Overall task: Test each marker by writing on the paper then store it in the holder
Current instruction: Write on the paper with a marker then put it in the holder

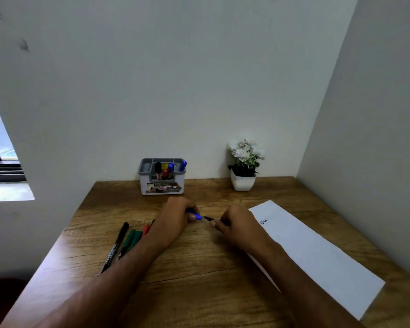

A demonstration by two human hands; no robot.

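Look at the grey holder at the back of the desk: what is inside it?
The holder has several markers standing in it: a black-capped one, a red one and two blue-capped ones. Their lower barrels are hidden by its wall, so anything lying deeper inside cannot be seen.

Wooden desk (199, 268) bears holder (162, 183), paper (317, 254), markers (118, 245), plant pot (243, 182).

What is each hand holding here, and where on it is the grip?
The left hand pinches a blue cap around its sides. The right hand grips the marker by its barrel, tip exposed; cap and marker are apart.
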